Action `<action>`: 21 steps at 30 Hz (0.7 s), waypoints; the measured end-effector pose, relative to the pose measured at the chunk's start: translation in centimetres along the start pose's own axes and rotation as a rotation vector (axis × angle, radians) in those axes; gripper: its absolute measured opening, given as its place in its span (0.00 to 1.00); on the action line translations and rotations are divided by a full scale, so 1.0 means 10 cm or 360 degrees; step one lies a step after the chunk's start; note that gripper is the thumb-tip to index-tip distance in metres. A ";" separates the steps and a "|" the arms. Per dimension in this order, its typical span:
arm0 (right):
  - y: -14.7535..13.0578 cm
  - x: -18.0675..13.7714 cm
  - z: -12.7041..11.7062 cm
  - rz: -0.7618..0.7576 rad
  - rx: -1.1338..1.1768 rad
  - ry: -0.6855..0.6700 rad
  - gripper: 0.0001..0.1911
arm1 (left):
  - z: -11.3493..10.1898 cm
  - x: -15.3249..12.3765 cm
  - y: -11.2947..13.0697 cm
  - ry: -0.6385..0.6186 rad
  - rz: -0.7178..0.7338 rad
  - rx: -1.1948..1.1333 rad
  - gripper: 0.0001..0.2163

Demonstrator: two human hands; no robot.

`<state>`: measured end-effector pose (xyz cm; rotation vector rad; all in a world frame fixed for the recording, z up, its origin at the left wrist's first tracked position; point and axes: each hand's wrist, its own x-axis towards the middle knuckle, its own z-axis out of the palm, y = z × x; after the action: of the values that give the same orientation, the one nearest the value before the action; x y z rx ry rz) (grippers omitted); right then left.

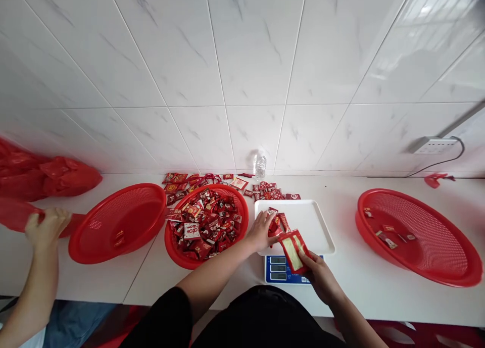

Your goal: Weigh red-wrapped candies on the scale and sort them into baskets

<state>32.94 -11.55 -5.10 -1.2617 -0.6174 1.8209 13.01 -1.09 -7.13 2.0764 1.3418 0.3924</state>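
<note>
I see my left hand (261,232) resting on a few red packets (276,222) on the white tray (310,221) atop the scale (278,268). My right hand (320,275) holds a red pouch (293,249) just beside them. A packet-filled red basket (206,224) sits to the left.

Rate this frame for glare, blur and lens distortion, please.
Head view: even, soft light, faint shadows; glare washes the wall tiles at upper right; the wide-angle lens fans and bends their seams; the red bags at the left edge are smeared; the centre is sharp, the pouch in the right hand reads clearly.
</note>
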 end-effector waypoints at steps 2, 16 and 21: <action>0.00 -0.06 -0.12 0.0000 0.0046 0.0043 0.21 | 0.08 0.22 0.01 -0.0231 -0.0002 0.0249 0.47; -0.16 -0.31 -0.33 -0.0010 0.0128 0.0069 0.22 | 0.33 0.54 0.05 0.0005 0.0204 0.0752 0.15; -0.12 -0.25 -0.43 -0.0012 0.0081 0.0097 0.22 | 0.24 0.72 0.11 0.0233 -0.0104 -0.0148 0.08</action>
<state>37.78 -13.27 -4.54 -1.2747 -0.5382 1.7744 18.32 4.23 -8.88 1.9542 1.4438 0.5767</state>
